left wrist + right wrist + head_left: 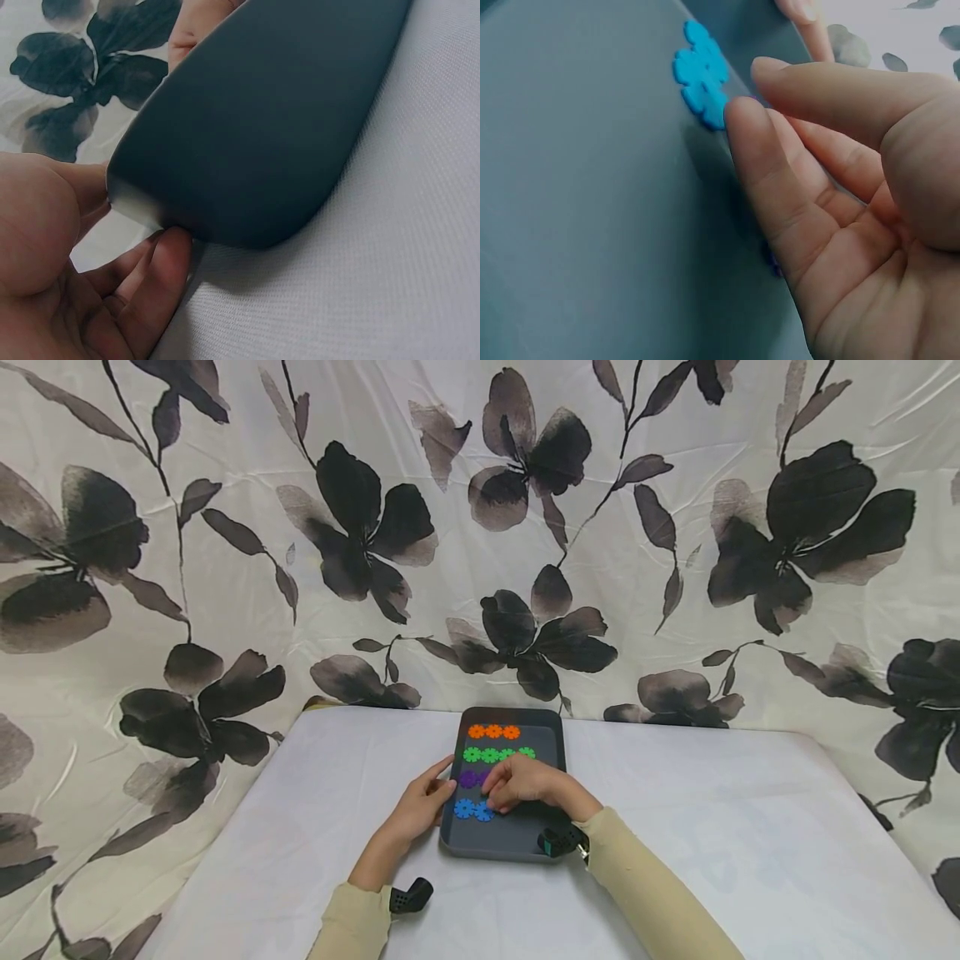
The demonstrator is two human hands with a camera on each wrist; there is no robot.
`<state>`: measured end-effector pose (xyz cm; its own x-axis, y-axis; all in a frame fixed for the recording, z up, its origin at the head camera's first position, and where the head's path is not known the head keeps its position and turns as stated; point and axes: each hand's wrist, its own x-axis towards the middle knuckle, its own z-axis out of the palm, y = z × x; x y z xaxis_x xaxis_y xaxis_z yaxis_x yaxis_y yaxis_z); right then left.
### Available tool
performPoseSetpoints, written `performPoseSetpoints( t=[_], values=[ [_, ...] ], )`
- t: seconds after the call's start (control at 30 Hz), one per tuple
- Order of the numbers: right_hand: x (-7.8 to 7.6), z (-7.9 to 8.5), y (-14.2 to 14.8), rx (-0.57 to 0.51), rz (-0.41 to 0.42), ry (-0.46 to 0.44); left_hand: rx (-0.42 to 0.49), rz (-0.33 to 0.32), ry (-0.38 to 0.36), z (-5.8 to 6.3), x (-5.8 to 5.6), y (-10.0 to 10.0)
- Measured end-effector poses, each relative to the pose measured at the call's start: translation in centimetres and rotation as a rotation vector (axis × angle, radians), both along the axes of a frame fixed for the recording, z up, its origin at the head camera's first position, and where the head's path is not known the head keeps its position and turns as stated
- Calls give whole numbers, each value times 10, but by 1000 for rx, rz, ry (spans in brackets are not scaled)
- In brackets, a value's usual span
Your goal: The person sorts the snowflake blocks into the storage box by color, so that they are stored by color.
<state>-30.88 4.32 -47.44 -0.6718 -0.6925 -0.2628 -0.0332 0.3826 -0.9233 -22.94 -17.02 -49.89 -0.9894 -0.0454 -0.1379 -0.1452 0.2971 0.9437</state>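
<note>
A dark grey tray holds rows of small snowflake-shaped plastic discs. My left hand grips the tray's left side; in the left wrist view its thumb and fingers meet the tray's edge. My right hand is over the tray, fingertips right at the end of the blue discs. In the right wrist view, the thumb and forefinger stand slightly apart with nothing showing between them, beside the blue discs. Purple discs are partly hidden behind the right hand.
Three orange discs form the far row, with several green discs in the row before it. The tray lies on a white-covered table. A flower-printed cloth hangs behind the table's far edge.
</note>
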Motion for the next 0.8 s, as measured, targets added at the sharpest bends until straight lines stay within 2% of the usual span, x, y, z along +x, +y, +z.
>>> performPoseSetpoints(
  t=[0.27, 0.4, 0.6, 0.8],
  values=[
    [-3, 20, 15, -68, -24, -18, 6, -6, 6, -1, 0, 2],
    [-2, 31, 29, -84, -31, 2, 4, -3, 8, 0, 0, 3],
    [3, 50, 56, -64, -52, 64, -7, 8, -4, 1, 0, 2],
    [10, 61, 86, -42, -83, 92, -15, 7, -4, 2, 0, 2]
  ],
)
